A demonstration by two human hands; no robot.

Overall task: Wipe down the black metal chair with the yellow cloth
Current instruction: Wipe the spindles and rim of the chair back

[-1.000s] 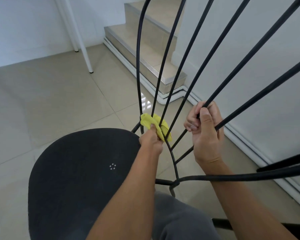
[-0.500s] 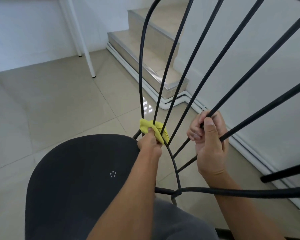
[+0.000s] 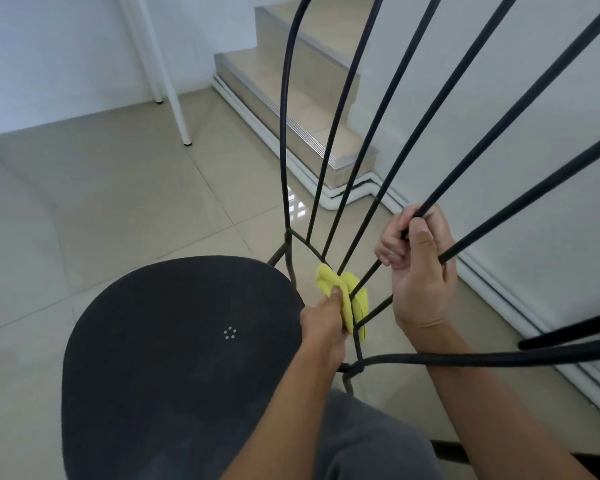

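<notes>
Yellow cloth (image 3: 343,292) bunched in left hand (image 3: 323,320), fingers clamped on it against the lower back rods of the black chair (image 3: 174,358), right hand (image 3: 418,271) fisted round one rod higher up.

We cannot see the tops of the rods (image 3: 510,119); they run off the top and right edges. One rod goes out of sight inside the right hand (image 3: 420,271). The chair (image 3: 174,341) is cut off at the bottom edge, and its seat (image 3: 136,393) hides most of its legs. The cloth (image 3: 329,278) hides the fingers of the left hand (image 3: 323,320). The dots (image 3: 229,332) are too small to tell. The white legs (image 3: 167,81) and stairs (image 3: 274,71) are cut off on top.
</notes>
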